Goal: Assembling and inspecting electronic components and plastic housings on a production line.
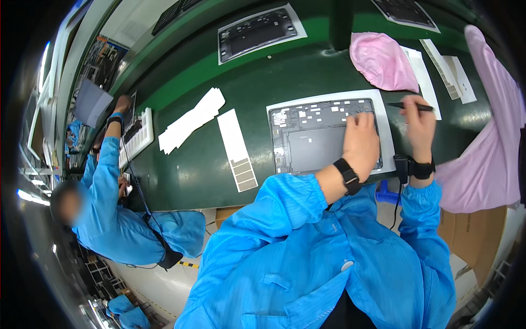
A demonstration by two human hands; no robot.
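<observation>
A dark tablet-shaped panel with many small white patches lies on a white sheet in front of me. My left hand rests over its right part. The fingers are bent together with their tips down on the panel's upper right; anything between them is hidden. Just right of the sheet, my right hand is raised and closed around a slim black pointed tool, its tip toward the left. Both wrists wear black bands, and a cable hangs from a small black box at the right one.
Left of the panel lie a white strip with grey labels and fanned white sheets. Pink cloth and label strips are at the far right. Another panel lies at the back. A co-worker in blue works at left.
</observation>
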